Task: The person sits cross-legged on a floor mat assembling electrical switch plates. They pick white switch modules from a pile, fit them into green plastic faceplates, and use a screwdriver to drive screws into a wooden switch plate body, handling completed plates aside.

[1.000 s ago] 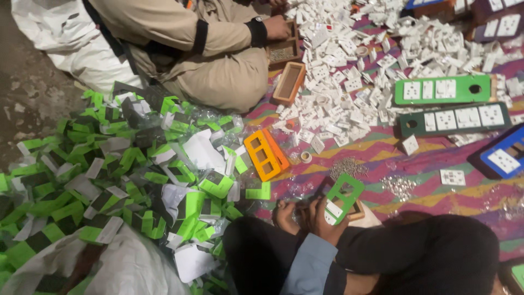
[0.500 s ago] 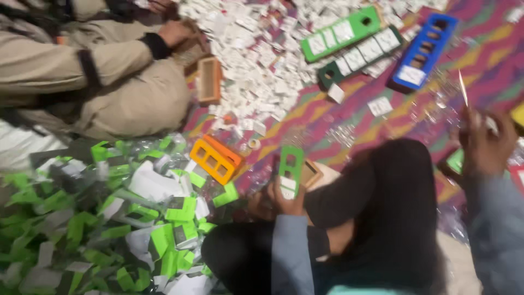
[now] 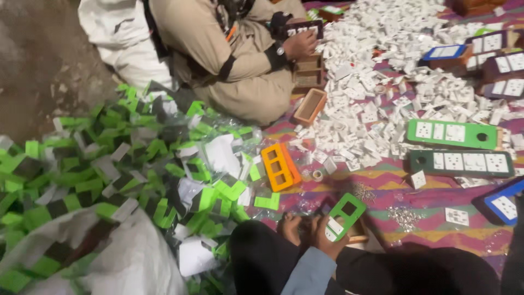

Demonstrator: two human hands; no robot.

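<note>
From above, the person's left hand [image 3: 323,236] is closed around a green switch plate [image 3: 344,216], holding it upright just over their knee; one white switch module sits in its lower opening while the square opening above is bare. Half a second ago the view was swung toward the right and a raised hand with a thin stick showed at that edge; now the view has come back to the left and that right hand is out of sight, so I cannot tell whether it is open or closed. The plate itself has hardly moved in the grip, which suggests to me the fitting of modules into it is only part done. Just beyond the left hand lies an orange plate [image 3: 279,166] with three bare openings, at the edge of a heap of green and white wrappers [image 3: 109,169]. Farther off to the right sit two filled green plates [image 3: 452,134] beside a spread of loose white modules [image 3: 382,104]. Across the striped mat [image 3: 436,240], another person's hand [image 3: 299,45] holds a dark plate over small wooden boxes.
</note>
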